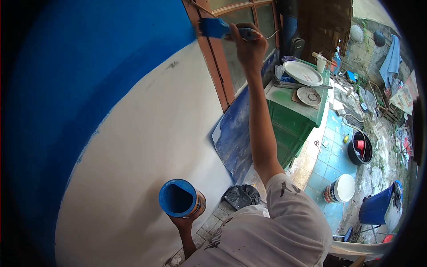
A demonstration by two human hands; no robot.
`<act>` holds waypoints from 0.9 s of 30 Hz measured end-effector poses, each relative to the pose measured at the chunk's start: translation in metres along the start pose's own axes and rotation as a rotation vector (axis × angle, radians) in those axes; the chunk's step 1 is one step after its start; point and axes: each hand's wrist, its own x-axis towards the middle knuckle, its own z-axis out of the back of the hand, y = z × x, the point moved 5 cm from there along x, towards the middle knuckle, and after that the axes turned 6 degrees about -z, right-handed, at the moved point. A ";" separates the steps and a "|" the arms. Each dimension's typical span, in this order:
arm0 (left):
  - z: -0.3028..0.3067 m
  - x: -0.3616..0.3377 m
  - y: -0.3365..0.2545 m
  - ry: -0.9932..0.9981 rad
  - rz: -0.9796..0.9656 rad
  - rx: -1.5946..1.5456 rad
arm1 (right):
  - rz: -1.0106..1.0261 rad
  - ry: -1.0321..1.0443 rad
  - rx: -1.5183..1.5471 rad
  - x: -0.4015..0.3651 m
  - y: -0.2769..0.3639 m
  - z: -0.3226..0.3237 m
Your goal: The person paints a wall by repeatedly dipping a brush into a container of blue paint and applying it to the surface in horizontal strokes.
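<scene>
Your right grip (pixel 250 48) pinches the brush (pixel 215 28) around its handle, thumb along the side; your left grip (pixel 182 221) is closed around the lower part of the paint can (pixel 179 198), held in front of the bare white wall (pixel 147 129). The brush is high up, its bristle end at the border between the blue paint (pixel 147 26) and the brown window frame (pixel 215 66); blur hides whether it touches. To work this edge well, your best course is to draw the bristles along the border with light, even pressure, steer from the wrist and spare the frame. Hold the can upright, so that the paint stays off its lip. The bristles point left in the view, toward the blue; the brush's long axis runs nearly level there, its handle end slightly lower, to the right.
</scene>
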 end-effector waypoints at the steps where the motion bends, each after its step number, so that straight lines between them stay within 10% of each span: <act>1: 0.000 0.001 0.004 0.008 0.026 -0.034 | 0.086 -0.083 -0.203 0.004 0.010 0.008; 10: -0.029 0.022 -0.011 0.089 -0.076 -0.010 | 0.238 0.189 -0.156 -0.066 0.079 -0.053; 12: -0.034 0.025 -0.014 0.093 -0.075 -0.013 | -0.069 0.157 0.062 -0.048 0.049 -0.044; 14: -0.033 0.019 -0.011 0.120 -0.040 0.018 | 0.237 0.029 -0.120 -0.018 0.032 -0.025; 27: -0.026 0.006 -0.017 0.070 -0.080 0.050 | 0.207 0.012 -0.234 -0.036 0.032 -0.026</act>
